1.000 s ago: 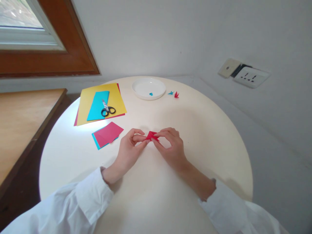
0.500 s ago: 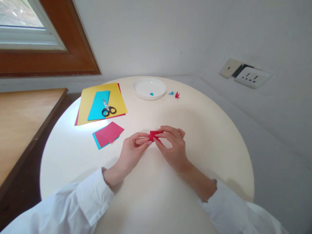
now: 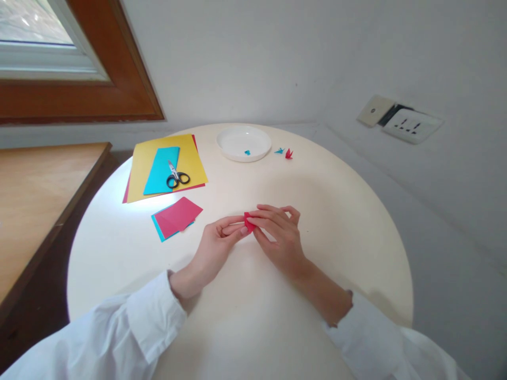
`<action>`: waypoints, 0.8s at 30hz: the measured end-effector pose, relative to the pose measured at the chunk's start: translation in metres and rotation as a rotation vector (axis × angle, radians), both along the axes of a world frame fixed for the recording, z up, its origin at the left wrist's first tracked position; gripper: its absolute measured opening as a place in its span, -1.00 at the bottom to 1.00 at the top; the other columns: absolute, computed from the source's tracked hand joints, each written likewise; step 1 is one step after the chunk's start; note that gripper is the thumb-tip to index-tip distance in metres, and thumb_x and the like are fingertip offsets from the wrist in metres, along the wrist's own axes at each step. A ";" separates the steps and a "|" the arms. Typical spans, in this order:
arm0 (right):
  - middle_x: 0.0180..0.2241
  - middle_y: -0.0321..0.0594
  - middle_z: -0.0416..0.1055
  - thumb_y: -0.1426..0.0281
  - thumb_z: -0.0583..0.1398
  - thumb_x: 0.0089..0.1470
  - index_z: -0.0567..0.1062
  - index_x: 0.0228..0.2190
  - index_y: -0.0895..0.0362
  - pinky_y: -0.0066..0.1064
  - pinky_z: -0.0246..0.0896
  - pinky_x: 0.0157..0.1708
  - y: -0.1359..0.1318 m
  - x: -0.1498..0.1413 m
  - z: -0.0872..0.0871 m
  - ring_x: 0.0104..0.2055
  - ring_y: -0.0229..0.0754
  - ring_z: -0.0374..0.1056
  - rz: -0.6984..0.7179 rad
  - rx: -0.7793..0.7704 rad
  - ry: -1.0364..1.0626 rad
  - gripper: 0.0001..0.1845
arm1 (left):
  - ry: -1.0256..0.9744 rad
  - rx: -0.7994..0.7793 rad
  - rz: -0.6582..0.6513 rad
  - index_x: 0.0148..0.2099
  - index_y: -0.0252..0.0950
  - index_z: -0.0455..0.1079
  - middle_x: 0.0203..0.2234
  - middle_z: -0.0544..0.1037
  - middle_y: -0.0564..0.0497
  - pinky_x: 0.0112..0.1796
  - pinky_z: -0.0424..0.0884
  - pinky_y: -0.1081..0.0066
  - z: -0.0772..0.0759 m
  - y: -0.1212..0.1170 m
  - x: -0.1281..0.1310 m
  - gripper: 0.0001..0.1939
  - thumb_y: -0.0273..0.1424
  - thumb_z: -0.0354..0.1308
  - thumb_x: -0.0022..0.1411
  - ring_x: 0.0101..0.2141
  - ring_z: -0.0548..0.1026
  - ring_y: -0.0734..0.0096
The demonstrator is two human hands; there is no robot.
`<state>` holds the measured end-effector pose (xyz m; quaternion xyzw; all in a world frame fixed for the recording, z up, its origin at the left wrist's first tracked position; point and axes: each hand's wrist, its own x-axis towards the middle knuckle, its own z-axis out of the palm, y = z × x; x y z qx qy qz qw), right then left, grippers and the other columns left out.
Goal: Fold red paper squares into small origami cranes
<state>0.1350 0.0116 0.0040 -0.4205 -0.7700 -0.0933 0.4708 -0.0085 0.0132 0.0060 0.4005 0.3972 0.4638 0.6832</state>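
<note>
A small folded piece of red paper point(image 3: 249, 224) is held between my two hands over the middle of the round table. My left hand point(image 3: 217, 245) pinches its left edge between thumb and fingers. From the other side, my right hand point(image 3: 280, 237) closes its thumb and fingertips on the paper, and its fingers cover part of the folds. Left of my hands lie a red paper sheet point(image 3: 178, 217) and, partly under it, a blue paper sheet point(image 3: 158, 230).
Scissors point(image 3: 176, 176) rest on a blue paper strip point(image 3: 158, 174) and yellow paper point(image 3: 194, 150) at the back left. A white plate point(image 3: 227, 151) holds a tiny blue paper piece point(image 3: 247, 152). Beside it sit a blue paper crane point(image 3: 279, 151) and a red paper crane point(image 3: 289, 154).
My right fingers have moved left and closed over the right part of the red paper. Less of the paper shows now. My left hand keeps its pinch.
</note>
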 end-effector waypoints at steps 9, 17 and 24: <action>-0.24 -0.29 0.56 0.52 0.12 0.10 0.47 -0.30 0.04 -0.24 -0.02 -0.07 0.001 0.005 -0.003 -0.11 -0.20 0.43 0.055 -0.030 -0.070 -0.82 | -0.157 -0.076 -0.012 -0.27 -0.37 0.51 -0.38 0.61 -0.05 -0.07 0.38 0.32 0.000 0.002 -0.001 -0.75 -0.43 0.33 -0.08 -0.30 0.53 0.41; -0.20 -0.26 0.54 0.50 0.12 0.11 0.49 -0.32 0.03 -0.24 0.02 -0.07 0.002 0.008 -0.004 -0.07 -0.18 0.40 0.059 -0.031 -0.111 -0.82 | -0.164 -0.044 -0.029 -0.25 -0.37 0.52 -0.33 0.61 -0.10 -0.06 0.38 0.29 0.002 0.001 -0.003 -0.78 -0.42 0.28 -0.02 -0.26 0.54 0.34; -0.14 -0.21 0.50 0.54 0.12 0.07 0.51 -0.31 0.02 -0.20 0.03 -0.07 0.002 0.009 -0.007 -0.04 -0.13 0.36 0.039 -0.030 -0.128 -0.78 | -0.103 -0.039 -0.004 -0.23 -0.35 0.52 -0.33 0.61 -0.09 -0.12 0.41 0.33 0.002 0.002 -0.003 -0.73 -0.41 0.32 -0.07 -0.28 0.53 0.36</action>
